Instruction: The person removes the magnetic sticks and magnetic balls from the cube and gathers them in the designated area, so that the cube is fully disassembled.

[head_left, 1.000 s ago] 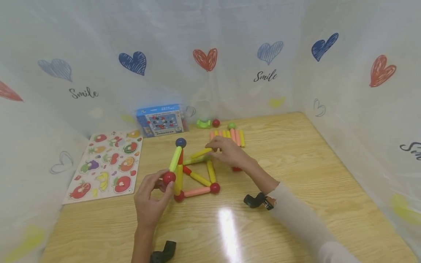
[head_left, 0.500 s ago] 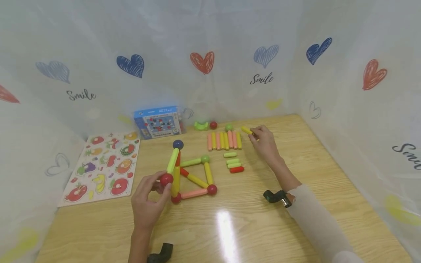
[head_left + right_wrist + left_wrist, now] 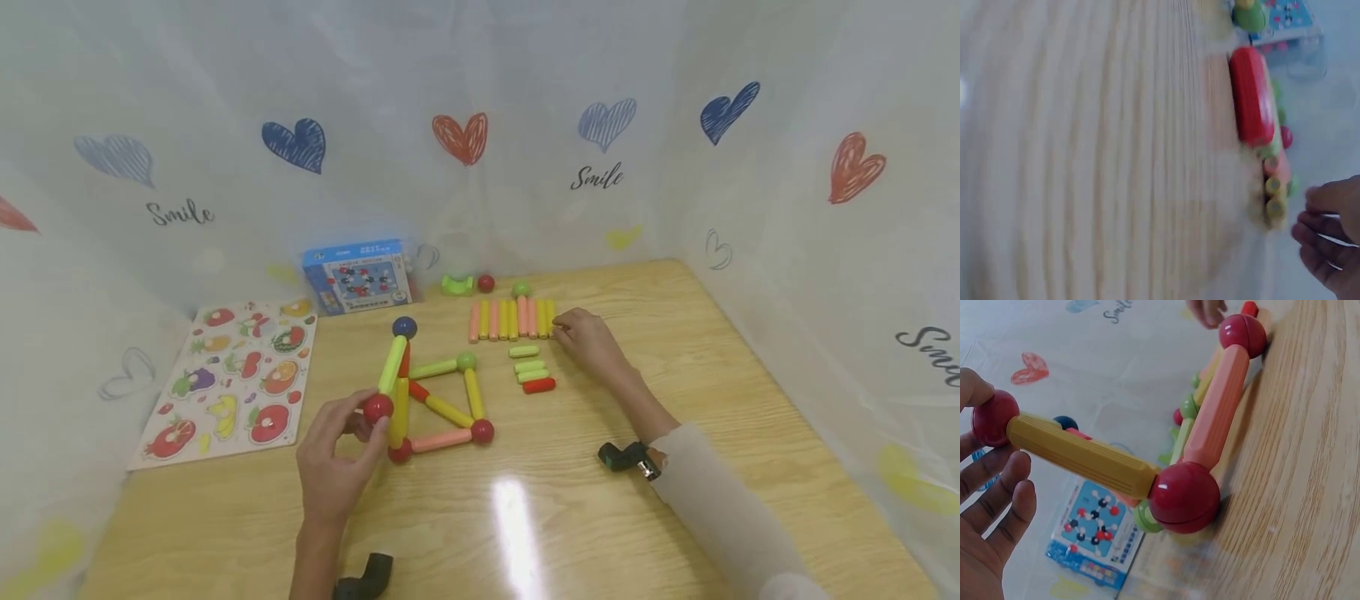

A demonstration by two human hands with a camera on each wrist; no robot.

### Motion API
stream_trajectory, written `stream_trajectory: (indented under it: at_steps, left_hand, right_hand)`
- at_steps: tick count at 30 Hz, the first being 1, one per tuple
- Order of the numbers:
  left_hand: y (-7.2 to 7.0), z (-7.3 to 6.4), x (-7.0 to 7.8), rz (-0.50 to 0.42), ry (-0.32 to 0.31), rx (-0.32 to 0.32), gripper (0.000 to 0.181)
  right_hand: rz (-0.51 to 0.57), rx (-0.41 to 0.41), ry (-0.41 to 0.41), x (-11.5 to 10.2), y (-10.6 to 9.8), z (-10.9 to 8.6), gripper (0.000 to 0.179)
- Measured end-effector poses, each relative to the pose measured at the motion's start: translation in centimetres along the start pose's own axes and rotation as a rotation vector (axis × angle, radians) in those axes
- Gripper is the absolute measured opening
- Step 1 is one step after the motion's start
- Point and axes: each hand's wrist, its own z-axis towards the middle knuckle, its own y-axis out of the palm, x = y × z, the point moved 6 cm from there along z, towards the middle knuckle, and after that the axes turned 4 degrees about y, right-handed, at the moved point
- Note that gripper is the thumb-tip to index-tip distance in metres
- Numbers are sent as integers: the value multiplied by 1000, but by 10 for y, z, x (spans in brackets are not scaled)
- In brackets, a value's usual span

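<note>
Held ball (image 3: 378,407) red; top ball (image 3: 405,327) dark blue; front rod (image 3: 442,440) pink; board (image 3: 252,393) fruit-patterned.

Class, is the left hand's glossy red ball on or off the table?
Off: the left wrist view shows the left hand holding the glossy red ball above the wooden table.

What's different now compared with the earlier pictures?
The right hand carried a yellow stick rightward, from over the frame to the end of the stick row; whether it has let go is unclear. The left hand still pinches the red ball; the blue box and fruit board stayed put.
</note>
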Motion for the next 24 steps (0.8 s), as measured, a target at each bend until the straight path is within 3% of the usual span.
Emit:
stream_trajectory:
  at_steps: [4,7,9,11,17,20,24]
  left_hand:
    - [2,2,1,-1,-4,-12,50]
    - [1,3,3,4,-3,-9,50]
    - [1,4,5,3,-1,-5,49]
    - [-1,6,11,5,3,-2,49]
    - [-2,8,23,-7,11,16,43]
    - [-4,6,17,8,12,25,43]
    - [-8,6,6,16,24,14,43]
  right_hand:
    - [36,11,-199,-44,-1,-16,19]
    - [23,-116,-396,-78,17,-30,22]
    - [-25,-188,-474,-93,33,-36,27]
    - [-61,-221,-493,-103,46,-36,32]
    - [-137,-280,-445,-115,72,-21,40]
    - [-178,-297,-471,-119,76,-19,37]
    - [-194,-247,-497,-120,70,-28,32]
